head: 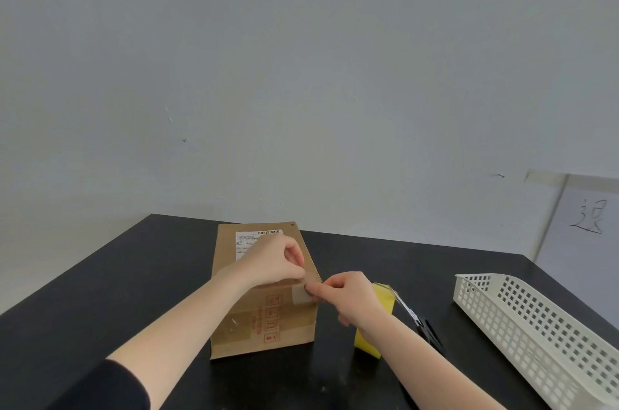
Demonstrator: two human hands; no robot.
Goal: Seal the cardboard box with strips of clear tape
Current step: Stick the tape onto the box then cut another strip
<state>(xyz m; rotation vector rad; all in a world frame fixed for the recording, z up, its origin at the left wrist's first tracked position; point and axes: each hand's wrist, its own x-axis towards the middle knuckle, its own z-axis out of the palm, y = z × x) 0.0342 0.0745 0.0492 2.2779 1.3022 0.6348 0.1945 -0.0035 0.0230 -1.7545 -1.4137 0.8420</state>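
The brown cardboard box [264, 292] sits mid-table on the black tabletop [134, 275]. A short clear tape strip [301, 295] runs across its near top edge. The left hand [274, 262] presses it from above; the right hand [351, 299], nearer the free end, pinches that end at the box's right corner.

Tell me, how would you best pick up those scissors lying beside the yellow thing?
Probably by the black handles, coming from above on the near side. The scissors lie flat on the table, blades pointing away toward the yellow object, and the right hand partly covers that far end.
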